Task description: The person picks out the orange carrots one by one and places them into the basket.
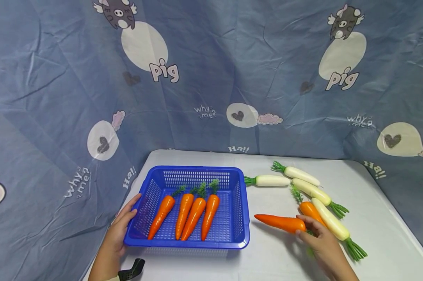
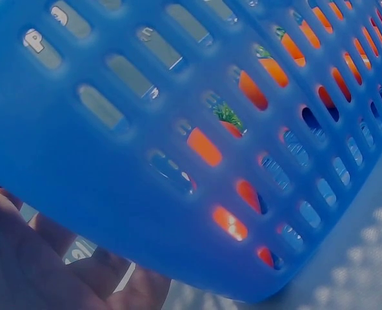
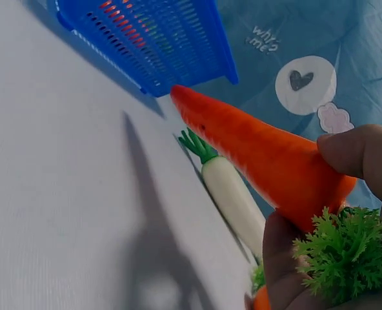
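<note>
My right hand [image 1: 318, 240] pinches an orange carrot [image 1: 279, 222] near its leafy end, over the table right of the basket. In the right wrist view, the held carrot [image 3: 262, 152] points its tip towards the basket, with thumb and fingers at its thick end and green leaves [image 3: 342, 252] beside the palm. At the left rim of the blue basket [image 1: 244, 210], my left hand [image 1: 121, 224] rests with fingers extended against the outside. Several carrots [image 1: 194, 216] lie inside the basket, leaves towards the back. The left wrist view shows fingers [image 2: 136, 284] along the basket's edge.
Several white radishes [image 1: 272, 180] with green tops lie on the white table [image 1: 267, 257] at the right. Among them is another carrot [image 1: 311, 210], partly behind the right hand. A blue printed cloth [image 1: 204, 78] hangs behind and along the sides.
</note>
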Demonstrator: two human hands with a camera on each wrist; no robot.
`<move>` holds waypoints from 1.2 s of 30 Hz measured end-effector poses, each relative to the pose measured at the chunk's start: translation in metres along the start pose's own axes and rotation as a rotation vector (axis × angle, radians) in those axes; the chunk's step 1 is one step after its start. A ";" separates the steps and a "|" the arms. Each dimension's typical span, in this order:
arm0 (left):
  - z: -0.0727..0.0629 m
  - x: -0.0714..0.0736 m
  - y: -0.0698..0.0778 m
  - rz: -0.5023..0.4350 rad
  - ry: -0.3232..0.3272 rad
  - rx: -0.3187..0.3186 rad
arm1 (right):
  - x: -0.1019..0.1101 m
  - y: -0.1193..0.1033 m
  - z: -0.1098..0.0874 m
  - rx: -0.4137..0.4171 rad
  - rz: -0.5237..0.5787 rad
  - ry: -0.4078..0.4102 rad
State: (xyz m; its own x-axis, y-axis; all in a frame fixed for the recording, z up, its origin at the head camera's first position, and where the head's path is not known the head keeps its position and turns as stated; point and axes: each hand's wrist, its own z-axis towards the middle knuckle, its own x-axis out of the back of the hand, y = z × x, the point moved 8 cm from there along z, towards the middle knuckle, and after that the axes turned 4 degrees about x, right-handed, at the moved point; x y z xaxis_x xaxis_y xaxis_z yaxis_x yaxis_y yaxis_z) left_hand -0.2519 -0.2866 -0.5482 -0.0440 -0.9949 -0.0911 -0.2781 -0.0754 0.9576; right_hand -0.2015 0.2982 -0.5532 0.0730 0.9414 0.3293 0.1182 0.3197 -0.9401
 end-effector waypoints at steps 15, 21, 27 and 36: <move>0.000 0.000 0.000 0.027 0.021 0.010 | -0.008 -0.019 0.006 0.041 0.388 -0.008; 0.000 0.000 0.001 0.016 0.014 0.006 | -0.009 -0.031 0.006 0.085 0.467 -0.055; -0.001 0.000 0.000 0.030 0.019 0.006 | -0.011 -0.042 0.007 0.133 0.486 -0.083; 0.000 0.000 0.000 0.020 0.003 0.005 | -0.018 -0.056 0.013 0.160 0.518 -0.137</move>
State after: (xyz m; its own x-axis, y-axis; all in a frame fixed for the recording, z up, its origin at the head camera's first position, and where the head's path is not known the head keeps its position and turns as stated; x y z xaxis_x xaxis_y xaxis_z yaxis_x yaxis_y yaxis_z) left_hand -0.2519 -0.2861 -0.5482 -0.0469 -0.9964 -0.0713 -0.2823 -0.0552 0.9577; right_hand -0.2221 0.2651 -0.5076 -0.0487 0.9818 -0.1833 -0.0517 -0.1858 -0.9812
